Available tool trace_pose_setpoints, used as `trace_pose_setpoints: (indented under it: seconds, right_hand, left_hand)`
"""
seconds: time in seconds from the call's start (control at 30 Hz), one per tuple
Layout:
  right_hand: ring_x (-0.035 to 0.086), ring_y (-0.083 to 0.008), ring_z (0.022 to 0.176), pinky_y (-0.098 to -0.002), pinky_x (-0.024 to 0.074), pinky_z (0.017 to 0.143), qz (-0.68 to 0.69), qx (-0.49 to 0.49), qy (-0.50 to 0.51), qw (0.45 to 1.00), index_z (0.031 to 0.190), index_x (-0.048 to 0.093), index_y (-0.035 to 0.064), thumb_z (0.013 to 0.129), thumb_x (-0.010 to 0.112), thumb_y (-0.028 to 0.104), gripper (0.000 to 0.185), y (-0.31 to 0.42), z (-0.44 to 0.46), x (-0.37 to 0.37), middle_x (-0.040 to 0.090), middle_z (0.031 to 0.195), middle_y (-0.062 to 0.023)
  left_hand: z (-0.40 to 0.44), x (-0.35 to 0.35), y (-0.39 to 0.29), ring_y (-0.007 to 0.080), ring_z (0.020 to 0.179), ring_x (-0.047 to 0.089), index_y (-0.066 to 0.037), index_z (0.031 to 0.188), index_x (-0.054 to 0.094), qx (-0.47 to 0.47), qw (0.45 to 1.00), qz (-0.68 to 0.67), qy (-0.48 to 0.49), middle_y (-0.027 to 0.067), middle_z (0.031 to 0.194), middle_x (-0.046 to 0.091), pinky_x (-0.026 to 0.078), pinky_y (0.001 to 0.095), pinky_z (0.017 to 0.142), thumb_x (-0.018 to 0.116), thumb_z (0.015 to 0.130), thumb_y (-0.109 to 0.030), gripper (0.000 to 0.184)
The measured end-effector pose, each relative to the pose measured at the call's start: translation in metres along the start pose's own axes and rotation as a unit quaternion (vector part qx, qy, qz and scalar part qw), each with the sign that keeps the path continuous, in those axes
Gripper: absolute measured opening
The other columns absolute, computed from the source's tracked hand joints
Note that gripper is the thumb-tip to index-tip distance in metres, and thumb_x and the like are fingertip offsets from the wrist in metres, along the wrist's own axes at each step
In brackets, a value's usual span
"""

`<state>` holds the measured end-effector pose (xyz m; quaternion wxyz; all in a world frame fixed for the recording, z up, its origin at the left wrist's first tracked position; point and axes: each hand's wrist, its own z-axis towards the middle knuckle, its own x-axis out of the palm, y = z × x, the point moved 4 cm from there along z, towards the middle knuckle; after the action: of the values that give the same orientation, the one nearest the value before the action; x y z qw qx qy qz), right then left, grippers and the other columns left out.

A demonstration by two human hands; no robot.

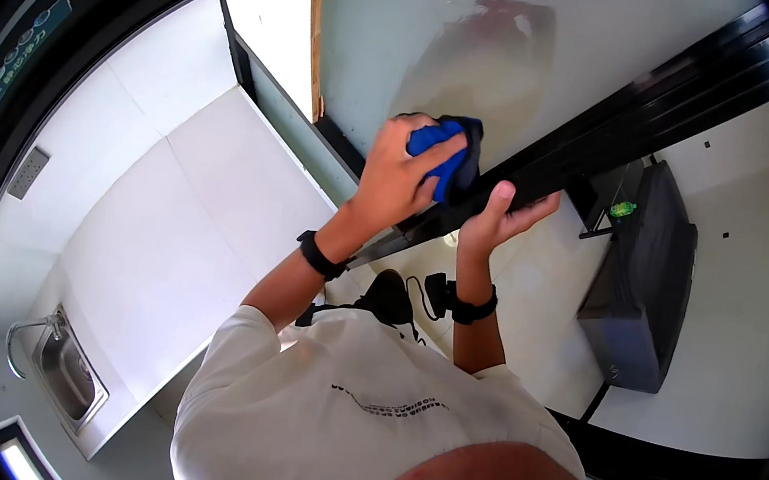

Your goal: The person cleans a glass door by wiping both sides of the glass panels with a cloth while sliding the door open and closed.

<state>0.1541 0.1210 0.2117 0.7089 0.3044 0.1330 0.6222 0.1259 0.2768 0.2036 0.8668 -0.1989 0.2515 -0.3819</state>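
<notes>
My left hand (397,170) is closed round a bunched blue cloth (442,152) with a dark edge. It presses the cloth near the lower end of a damp-looking patch (496,49) on the pale grey-green wall panel (369,39). Just to the right, my right hand (505,223) grips the edge of a long black frame (597,122), its thumb on the near face and its fingers along the far side. Each wrist wears a black band, and the right one carries a small dark device (437,295).
On the left a white counter (172,187) holds a steel sink (71,370) with a curved tap. Beyond the frame, to the right, stands a dark grey cabinet-like piece (640,288) near a green item (622,209). A wood-edged opening (316,52) lies upper left.
</notes>
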Motion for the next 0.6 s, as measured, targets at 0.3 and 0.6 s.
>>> trace_pose_setpoints:
  seconds: [0.3, 0.6]
  right_hand:
    - [0.051, -0.0201, 0.103, -0.0325, 0.0444, 0.089, -0.007, -0.005, -0.008, 1.0, 0.14, 0.028, -0.0058, 0.09, 0.065, 0.032, 0.072, 0.001, 0.0, 0.0, 0.047, 0.122, -0.0162]
    - [0.048, -0.0228, 0.111, -0.0375, 0.0405, 0.097, -0.025, -0.019, -0.001, 1.0, 0.137, 0.031, -0.006, 0.093, 0.061, 0.036, 0.067, 0.002, 0.001, 0.002, 0.045, 0.129, -0.0178]
  left_hand:
    - [0.081, -0.02, -0.028, 0.0407, 0.117, 0.039, -0.025, 0.128, 0.062, 0.059, 0.987, 0.075, -0.129, 0.0148, 0.134, 0.044, 0.034, 0.0487, 0.098, 0.064, 0.069, 0.002, 0.065]
    - [0.061, -0.004, -0.038, 0.0369, 0.124, 0.04, -0.025, 0.117, 0.07, 0.12, 0.988, 0.066, -0.074, 0.0151, 0.135, 0.047, 0.031, 0.0516, 0.104, 0.064, 0.067, 0.005, 0.059]
